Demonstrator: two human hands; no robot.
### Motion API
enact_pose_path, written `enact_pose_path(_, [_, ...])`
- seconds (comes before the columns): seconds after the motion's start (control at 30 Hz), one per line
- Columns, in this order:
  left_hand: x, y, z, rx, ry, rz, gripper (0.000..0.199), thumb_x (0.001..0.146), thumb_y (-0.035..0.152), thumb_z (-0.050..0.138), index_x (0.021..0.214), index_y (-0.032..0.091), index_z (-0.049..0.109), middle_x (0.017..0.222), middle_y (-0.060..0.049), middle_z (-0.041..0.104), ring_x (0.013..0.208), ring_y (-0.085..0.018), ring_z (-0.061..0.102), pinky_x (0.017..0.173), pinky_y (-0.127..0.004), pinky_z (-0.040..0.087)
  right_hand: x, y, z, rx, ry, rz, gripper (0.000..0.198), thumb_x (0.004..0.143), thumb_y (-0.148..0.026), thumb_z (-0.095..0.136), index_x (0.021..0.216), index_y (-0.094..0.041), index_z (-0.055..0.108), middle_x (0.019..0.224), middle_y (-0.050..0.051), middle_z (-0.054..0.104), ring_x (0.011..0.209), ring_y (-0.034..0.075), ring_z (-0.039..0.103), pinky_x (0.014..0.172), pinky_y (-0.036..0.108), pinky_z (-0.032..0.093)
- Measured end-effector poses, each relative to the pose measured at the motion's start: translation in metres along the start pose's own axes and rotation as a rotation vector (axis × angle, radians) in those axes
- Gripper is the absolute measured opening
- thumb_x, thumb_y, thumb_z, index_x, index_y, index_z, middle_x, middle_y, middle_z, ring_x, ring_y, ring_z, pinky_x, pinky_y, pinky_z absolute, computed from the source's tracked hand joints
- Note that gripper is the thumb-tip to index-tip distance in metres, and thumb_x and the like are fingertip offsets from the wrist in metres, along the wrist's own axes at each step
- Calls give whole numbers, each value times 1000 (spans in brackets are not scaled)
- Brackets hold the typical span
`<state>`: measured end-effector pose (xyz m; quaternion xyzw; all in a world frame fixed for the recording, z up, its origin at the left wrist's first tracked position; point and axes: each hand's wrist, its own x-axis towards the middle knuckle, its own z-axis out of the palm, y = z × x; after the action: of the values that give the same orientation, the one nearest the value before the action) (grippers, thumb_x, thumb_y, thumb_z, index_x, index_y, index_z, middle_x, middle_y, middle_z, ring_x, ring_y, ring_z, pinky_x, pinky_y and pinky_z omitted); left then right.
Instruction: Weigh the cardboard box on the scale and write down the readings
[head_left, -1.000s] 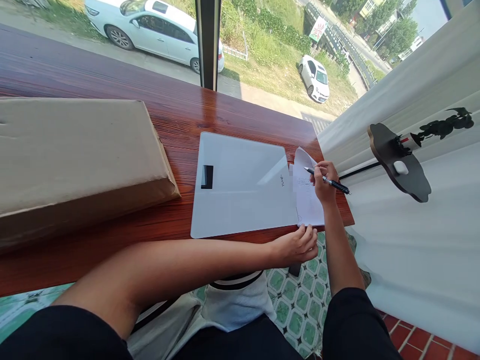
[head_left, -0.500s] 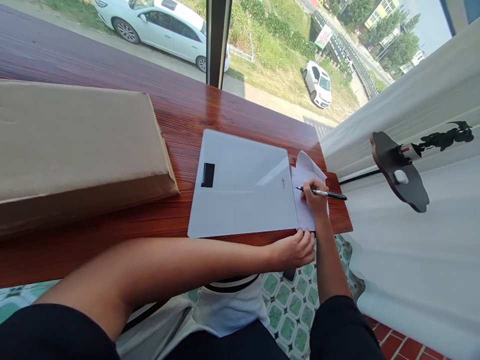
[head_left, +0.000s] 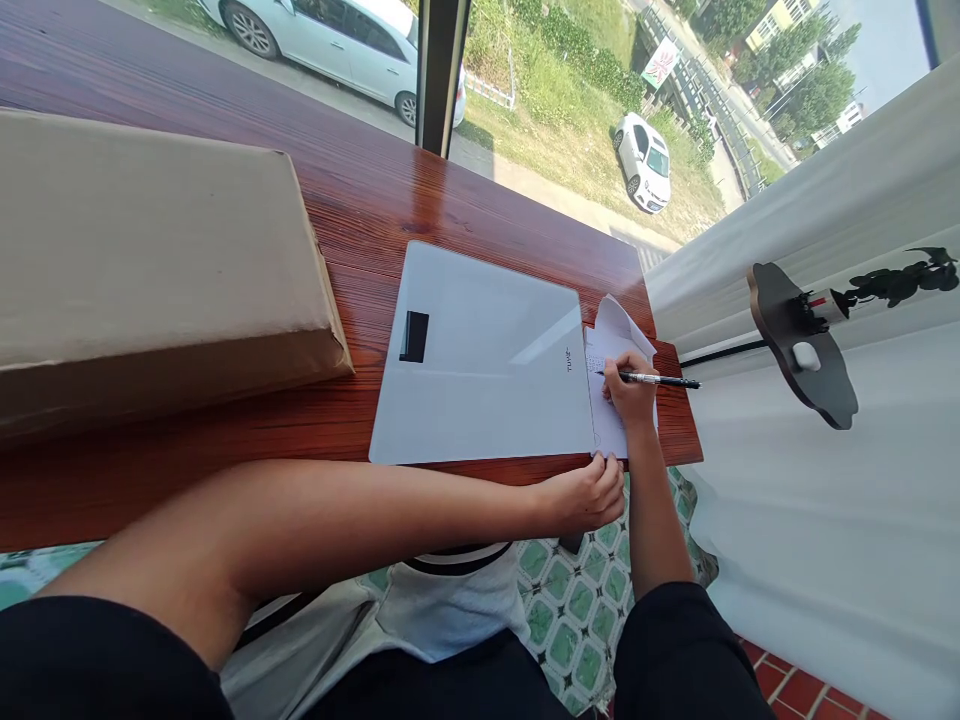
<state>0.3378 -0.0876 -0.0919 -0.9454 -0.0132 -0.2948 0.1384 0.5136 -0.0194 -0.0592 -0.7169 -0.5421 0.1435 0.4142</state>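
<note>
My right hand (head_left: 630,390) is closed around a black pen (head_left: 669,381), whose tip meets a white sheet of paper (head_left: 611,425) bearing small handwriting. At its far end the paper curls up. The fingertips of my left hand (head_left: 589,495) press on the near edge of the sheet at the table's rim, fingers bent together; its thumb is mostly hidden. Left of the paper, its edge alongside the sheet, lies a flat pale grey panel (head_left: 480,390) with a small black display window and a logo, like a bathroom scale.
A large brown cardboard box (head_left: 150,240) takes up the left of the reddish wooden table (head_left: 375,215). Beyond is a window with parked cars outside. White curtains (head_left: 810,520) hang at the right, behind a small dark wavy shelf (head_left: 799,345) with a plant.
The pen tip has shifted slightly on the paper with my right hand. My left hand stays at the sheet's near edge. The whole view has tilted a little.
</note>
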Motion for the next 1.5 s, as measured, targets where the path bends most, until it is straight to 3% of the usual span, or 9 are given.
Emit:
enact_pose_path(0.43, [1,3,3,42,-49,17,39,96,23,40,119,16,70,126,-15,66,116,-30,61,92,-47,47,2,6,1,0,-32,-42,34,95,-43,49,69,-21,46,47,-5,47,39,11,44,45,27,38])
enact_pose_path(0.8, [1,1,-1,74,-72,18,45,97,19,32,124,16,69,130,-14,65,118,-28,60,93,-47,46,4,8,3,-24,-31,-49,33,95,-39,50,68,-20,46,47,-5,47,41,11,46,51,27,40])
enact_pose_path(1.5, [1,0,-3,88,-109,46,43,97,23,36,125,16,67,130,-15,63,118,-29,59,94,-47,45,3,4,3,-28,-37,-39,33,95,-38,48,67,-21,45,46,-6,45,42,12,46,53,29,41])
